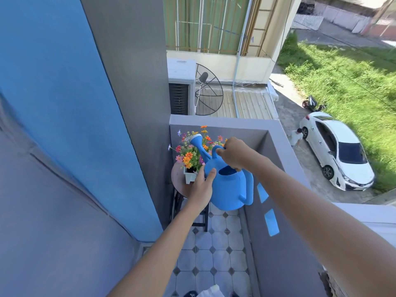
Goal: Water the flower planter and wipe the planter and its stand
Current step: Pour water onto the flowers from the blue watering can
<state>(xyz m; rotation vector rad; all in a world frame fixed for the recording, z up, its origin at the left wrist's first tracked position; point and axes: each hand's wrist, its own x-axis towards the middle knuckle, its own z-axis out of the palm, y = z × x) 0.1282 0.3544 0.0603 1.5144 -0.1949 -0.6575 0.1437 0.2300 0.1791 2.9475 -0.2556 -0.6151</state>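
A blue watering can (229, 189) hangs over a white planter (190, 176) full of orange, pink and red flowers (188, 151). Its white-tipped spout (197, 139) points up and left among the blooms. My right hand (232, 154) grips the can's top handle. My left hand (202, 187) presses flat against the can's left side, thumb on its front. The planter sits on a round brown stand (179, 179) with dark legs, in the balcony's far corner. Most of the stand top is hidden by my left hand and the can.
The narrow balcony has a tiled floor (214, 254), a blue and grey wall (85, 146) on the left and a grey parapet (278, 189) on the right. Beyond it are a satellite dish (209, 93), a white car (340, 150) and a person (296, 136) far below.
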